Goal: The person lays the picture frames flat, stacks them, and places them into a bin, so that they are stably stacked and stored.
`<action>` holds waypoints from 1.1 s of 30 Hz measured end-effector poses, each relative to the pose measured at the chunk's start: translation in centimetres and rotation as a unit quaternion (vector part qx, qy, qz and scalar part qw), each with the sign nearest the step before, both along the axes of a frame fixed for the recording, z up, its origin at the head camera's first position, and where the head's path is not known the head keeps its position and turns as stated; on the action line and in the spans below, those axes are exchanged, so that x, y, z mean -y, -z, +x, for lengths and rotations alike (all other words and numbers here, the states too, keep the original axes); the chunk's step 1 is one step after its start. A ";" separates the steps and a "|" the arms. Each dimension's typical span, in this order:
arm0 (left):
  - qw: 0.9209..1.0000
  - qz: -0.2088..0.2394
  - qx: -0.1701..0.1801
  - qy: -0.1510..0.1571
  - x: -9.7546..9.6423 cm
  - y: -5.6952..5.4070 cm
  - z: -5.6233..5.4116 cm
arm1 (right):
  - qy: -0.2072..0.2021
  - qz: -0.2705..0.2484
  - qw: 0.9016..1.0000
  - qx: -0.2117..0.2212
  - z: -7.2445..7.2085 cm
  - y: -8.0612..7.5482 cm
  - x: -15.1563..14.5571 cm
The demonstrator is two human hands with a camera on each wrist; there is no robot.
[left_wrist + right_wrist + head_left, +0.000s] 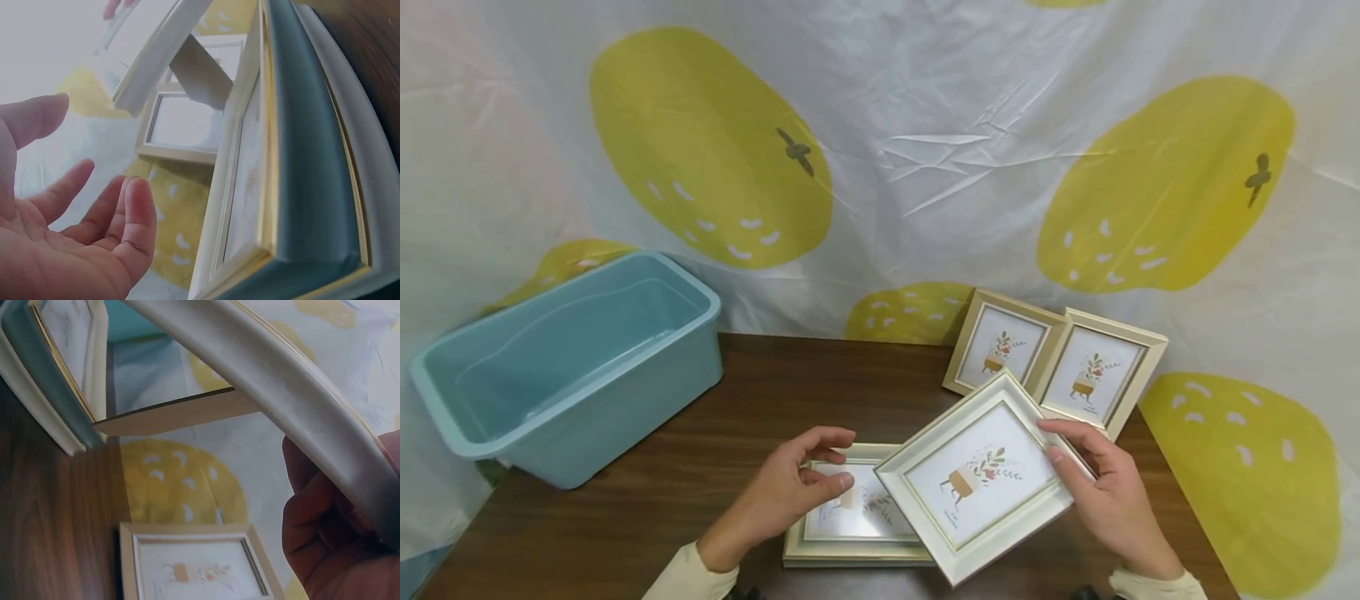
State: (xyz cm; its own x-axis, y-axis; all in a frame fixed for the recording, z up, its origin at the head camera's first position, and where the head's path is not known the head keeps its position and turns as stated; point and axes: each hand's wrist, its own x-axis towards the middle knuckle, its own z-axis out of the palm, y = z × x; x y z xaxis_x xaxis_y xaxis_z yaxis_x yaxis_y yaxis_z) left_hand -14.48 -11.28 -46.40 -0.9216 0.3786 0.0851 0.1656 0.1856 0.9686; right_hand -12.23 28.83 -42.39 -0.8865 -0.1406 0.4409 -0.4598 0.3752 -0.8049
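Note:
My right hand (1108,492) grips the right edge of a white picture frame (902,467), thumb in front and fingers behind. That frame is tilted above a stack of picture frames (857,557) lying on the table; its brown stand (181,412) sticks out behind, with its end near the stack. Over the stack's left side, my left hand (790,487) hovers with loosely bent fingers, touching nothing. In the left wrist view its fingers (139,219) are apart from the stack, which shows white and blue-green edges (309,156).
Two gold-toned picture frames (964,333) stand at the back right against the lemon-patterned cloth (925,208). A light blue plastic bin (617,425) sits at the left of the dark wooden table (760,392).

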 end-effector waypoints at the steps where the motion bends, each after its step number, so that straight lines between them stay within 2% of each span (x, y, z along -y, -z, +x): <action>1: 1.000 0.006 0.000 0.008 -0.1 0.0 0.0 | -0.002 -0.003 1.000 -0.002 0.0 0.1 0.2; 7: 0.998 0.037 0.007 0.042 -0.4 -0.2 -0.1 | -0.019 -0.050 0.998 -0.029 0.0 0.5 1.3; 12: 0.996 0.047 0.012 0.080 -0.7 -0.3 -0.4 | -0.044 -0.091 0.995 -0.015 0.1 0.7 2.0; 17: 0.990 0.076 0.012 0.114 -0.8 -0.2 -0.8 | -0.060 -0.093 0.994 -0.019 0.1 0.5 2.5; 22: 0.981 0.118 0.014 0.156 -0.6 0.5 -1.0 | -0.063 -0.089 0.994 -0.021 0.0 0.2 3.0; 24: 0.976 0.123 0.025 0.179 -0.5 0.6 -1.1 | -0.075 -0.095 0.993 -0.015 -0.1 0.2 3.2; 30: 0.955 0.135 0.065 0.257 -0.5 0.6 -1.5 | -0.093 -0.099 0.990 0.024 -0.3 0.5 3.3; 33: 0.947 0.148 0.063 0.278 -0.7 0.8 -1.6 | -0.099 -0.106 0.989 0.019 -0.4 0.4 3.5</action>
